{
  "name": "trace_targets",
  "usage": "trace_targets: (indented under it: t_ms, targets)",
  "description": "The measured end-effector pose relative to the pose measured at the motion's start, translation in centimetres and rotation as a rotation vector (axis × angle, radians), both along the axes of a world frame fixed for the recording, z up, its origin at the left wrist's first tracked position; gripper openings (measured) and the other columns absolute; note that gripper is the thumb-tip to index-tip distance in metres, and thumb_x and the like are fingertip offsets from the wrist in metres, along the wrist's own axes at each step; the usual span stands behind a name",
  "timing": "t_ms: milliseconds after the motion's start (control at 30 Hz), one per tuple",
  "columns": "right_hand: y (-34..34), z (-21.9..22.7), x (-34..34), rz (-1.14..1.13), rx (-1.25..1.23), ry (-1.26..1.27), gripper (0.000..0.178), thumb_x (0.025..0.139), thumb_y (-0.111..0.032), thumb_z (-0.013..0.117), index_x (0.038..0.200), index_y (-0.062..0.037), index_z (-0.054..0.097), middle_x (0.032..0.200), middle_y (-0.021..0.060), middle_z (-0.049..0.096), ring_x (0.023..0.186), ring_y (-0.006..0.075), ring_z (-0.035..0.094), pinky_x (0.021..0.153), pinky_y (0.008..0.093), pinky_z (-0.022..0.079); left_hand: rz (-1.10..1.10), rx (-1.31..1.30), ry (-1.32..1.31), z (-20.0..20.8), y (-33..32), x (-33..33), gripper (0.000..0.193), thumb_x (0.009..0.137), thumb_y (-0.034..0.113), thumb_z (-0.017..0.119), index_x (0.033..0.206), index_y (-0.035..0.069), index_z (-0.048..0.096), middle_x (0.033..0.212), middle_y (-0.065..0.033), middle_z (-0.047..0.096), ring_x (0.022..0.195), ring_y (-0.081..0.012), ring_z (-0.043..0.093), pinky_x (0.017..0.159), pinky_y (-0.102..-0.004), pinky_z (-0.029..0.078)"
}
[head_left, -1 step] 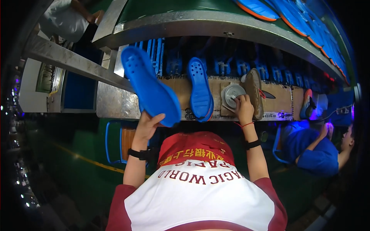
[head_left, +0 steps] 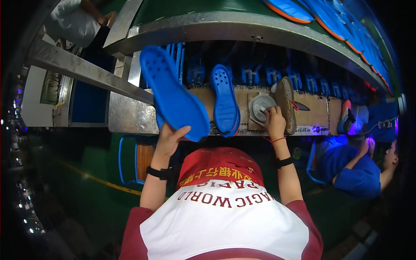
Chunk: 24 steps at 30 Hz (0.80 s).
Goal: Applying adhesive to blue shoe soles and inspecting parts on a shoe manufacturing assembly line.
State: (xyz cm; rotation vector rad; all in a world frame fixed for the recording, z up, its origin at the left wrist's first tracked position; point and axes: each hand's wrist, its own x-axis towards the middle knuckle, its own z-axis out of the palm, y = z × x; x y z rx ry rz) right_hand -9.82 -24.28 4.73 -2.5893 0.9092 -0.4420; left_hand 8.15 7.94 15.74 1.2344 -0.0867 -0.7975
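My left hand (head_left: pixel 169 138) grips a large blue shoe sole (head_left: pixel 175 95) by its near end, thumb on top, and holds it tilted up over the bench edge. A second blue shoe sole (head_left: pixel 225 97) lies on the cardboard to its right, with holes at its far end. My right hand (head_left: pixel 274 122) is closed in a pinch over a small pale bowl (head_left: pixel 263 106). Whatever sits between those fingers is too small to make out. Right beside the bowl stands a tan, shoe-shaped piece (head_left: pixel 284 104).
Cardboard (head_left: pixel 314 117) covers the bench (head_left: pixel 130 115). Above it runs a metal-edged conveyor (head_left: pixel 208 28) carrying blue soles (head_left: pixel 346 30). A dark blade-shaped piece (head_left: pixel 303 107) and another shoe (head_left: pixel 345 117) lie farther right. A person in blue (head_left: pixel 355 173) sits at right; another person (head_left: pixel 76 21) stands far left.
My left hand and the blue sole it holds have shifted slightly right and away from me. My right hand looks unmoved.
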Motion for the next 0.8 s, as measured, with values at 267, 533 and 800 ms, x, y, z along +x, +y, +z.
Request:
trace_targets:
  t_ms: [267, 533, 800]
  targets:
    - [1.4, 8.9, -0.5, 0.089, 0.162, -0.333, 0.006, 0.085, -0.005, 0.066, 0.088, -0.0017, 0.063, 0.09, 0.0106, 0.062, 0.063, 0.023, 0.057, 0.055, 0.0333, 0.044, 0.119, 0.029, -0.566, 2.4, -8.8, -3.0, 0.04, 0.082, 0.001, 0.072, 0.116, -0.005, 0.053, 0.106, -0.012, 0.065, 0.094, -0.0177, 0.065, 0.081, -0.0301, 0.054]
    - [7.1, 16.7, 0.8, 0.331, 0.275, -0.508, 0.012, 0.081, 0.002, 0.07, 0.09, -0.0012, 0.063, 0.094, 0.0102, 0.063, 0.056, 0.016, 0.056, 0.05, 0.0264, 0.044, 0.145, 0.183, -0.872, 4.5, -10.5, -4.2, 0.04, 0.082, 0.009, 0.073, 0.114, -0.005, 0.054, 0.086, -0.0155, 0.07, 0.072, -0.0186, 0.07, 0.065, -0.0297, 0.055]
    - [7.9, 17.3, 1.7, 0.404, 0.182, -0.428, 0.013, 0.08, 0.003, 0.07, 0.091, 0.0006, 0.063, 0.094, 0.0123, 0.064, 0.063, 0.0206, 0.062, 0.055, 0.0289, 0.049, 0.111, 0.206, -0.996, 4.1, -10.1, -4.2, 0.049, 0.083, 0.008, 0.071, 0.125, -0.004, 0.05, 0.085, -0.0157, 0.07, 0.074, -0.0224, 0.072, 0.066, -0.0311, 0.056]
